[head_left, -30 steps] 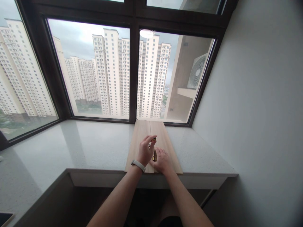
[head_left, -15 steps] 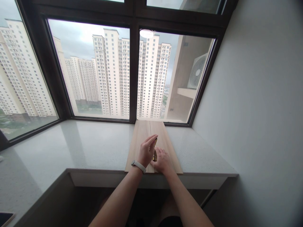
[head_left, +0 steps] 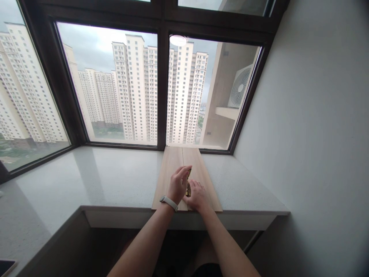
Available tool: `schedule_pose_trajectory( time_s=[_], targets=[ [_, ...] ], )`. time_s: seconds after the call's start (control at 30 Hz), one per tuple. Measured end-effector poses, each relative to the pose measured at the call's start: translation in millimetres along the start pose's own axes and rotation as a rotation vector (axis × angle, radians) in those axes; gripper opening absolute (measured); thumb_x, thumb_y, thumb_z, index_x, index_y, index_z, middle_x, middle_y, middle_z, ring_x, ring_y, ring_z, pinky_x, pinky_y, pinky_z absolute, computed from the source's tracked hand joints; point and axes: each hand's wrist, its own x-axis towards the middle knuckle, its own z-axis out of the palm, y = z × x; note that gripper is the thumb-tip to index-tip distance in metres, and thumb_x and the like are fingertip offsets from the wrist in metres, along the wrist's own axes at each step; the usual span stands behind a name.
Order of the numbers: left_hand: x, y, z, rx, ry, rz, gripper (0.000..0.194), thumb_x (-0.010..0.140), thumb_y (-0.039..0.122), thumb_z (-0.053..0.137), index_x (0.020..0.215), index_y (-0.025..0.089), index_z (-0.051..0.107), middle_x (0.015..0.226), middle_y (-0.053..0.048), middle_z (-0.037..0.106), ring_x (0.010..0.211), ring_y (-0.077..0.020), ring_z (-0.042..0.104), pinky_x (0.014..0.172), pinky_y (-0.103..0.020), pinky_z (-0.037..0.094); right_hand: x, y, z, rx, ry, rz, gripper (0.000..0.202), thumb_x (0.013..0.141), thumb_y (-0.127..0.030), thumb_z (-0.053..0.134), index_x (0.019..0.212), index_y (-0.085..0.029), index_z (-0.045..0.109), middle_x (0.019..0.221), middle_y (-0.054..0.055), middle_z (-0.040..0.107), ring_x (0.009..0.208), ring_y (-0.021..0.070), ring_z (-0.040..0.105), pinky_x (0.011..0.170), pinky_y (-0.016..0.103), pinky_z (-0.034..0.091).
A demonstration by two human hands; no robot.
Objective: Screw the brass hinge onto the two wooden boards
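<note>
A small gold-coloured metal object (head_left: pixel 188 189) stands over the wooden boards, between my two hands; its upper part leans up and to the right, and my fingers hide much of it. My left hand (head_left: pixel 177 184), with a pale watch band on its wrist, pinches the upper part with fingers pressed together. Low against the boards, my right hand (head_left: pixel 197 195) wraps the lower part from the right side. Two pale wooden boards (head_left: pixel 170 159) lie side by side under both hands, a thin seam between them.
The boards rest on a white speckled counter (head_left: pixel 123 177), reaching from its front edge to the dark window frame (head_left: pixel 163 96). A grey-white wall (head_left: pixel 302 115) rises on the right. A dark flat object (head_left: pixel 6 266) shows at the lower left corner.
The upper part of the gold-coloured object sits at a slightly different angle under my left fingers. Both hands otherwise stay in place.
</note>
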Motion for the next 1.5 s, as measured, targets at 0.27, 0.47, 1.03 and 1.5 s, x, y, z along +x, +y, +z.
schedule_pose_trajectory(
  time_s=[0.27, 0.47, 1.03, 1.5],
  targets=[
    [2.2, -2.3, -0.1, 0.091, 0.034, -0.033, 0.019, 0.099, 0.027, 0.055, 0.114, 0.023, 0.066, 0.098, -0.005, 0.062, 0.086, -0.0176, 0.064, 0.076, -0.031, 0.054, -0.3, -0.4, -1.7, -0.004, -0.005, 0.005, 0.067, 0.077, -0.057, 0.061, 0.132, -0.019, 0.053, 0.134, 0.016, 0.057, 0.123, 0.0312, 0.048, 0.105, 0.043, 0.034],
    [2.7, 1.4, -0.7, -0.01, 0.0, 0.008, 0.023, 0.103, 0.026, 0.048, 0.119, 0.024, 0.063, 0.123, -0.009, 0.065, 0.112, -0.0217, 0.064, 0.093, -0.038, 0.055, -0.7, -2.5, -5.1, -0.008, -0.014, 0.006, 0.066, 0.077, -0.056, 0.062, 0.132, -0.021, 0.054, 0.133, 0.015, 0.058, 0.121, 0.031, 0.049, 0.103, 0.043, 0.035],
    [3.7, -0.9, -0.7, -0.012, 0.028, -0.032, 0.02, 0.101, 0.027, 0.052, 0.113, 0.024, 0.067, 0.103, -0.006, 0.065, 0.091, -0.0175, 0.065, 0.08, -0.032, 0.056, -0.9, -0.6, -2.0, -0.006, 0.005, 0.007, 0.067, 0.078, -0.058, 0.06, 0.134, -0.021, 0.053, 0.134, 0.016, 0.057, 0.123, 0.0318, 0.049, 0.104, 0.045, 0.034],
    [0.6, -0.1, -0.7, -0.044, -0.002, -0.001, 0.031, 0.103, 0.025, 0.044, 0.127, 0.026, 0.064, 0.129, -0.008, 0.066, 0.119, -0.0226, 0.063, 0.097, -0.04, 0.057, -0.8, -0.6, -2.3, 0.006, 0.002, 0.001, 0.064, 0.077, -0.055, 0.062, 0.132, -0.022, 0.053, 0.133, 0.014, 0.058, 0.122, 0.0311, 0.049, 0.105, 0.044, 0.034]
  ],
)
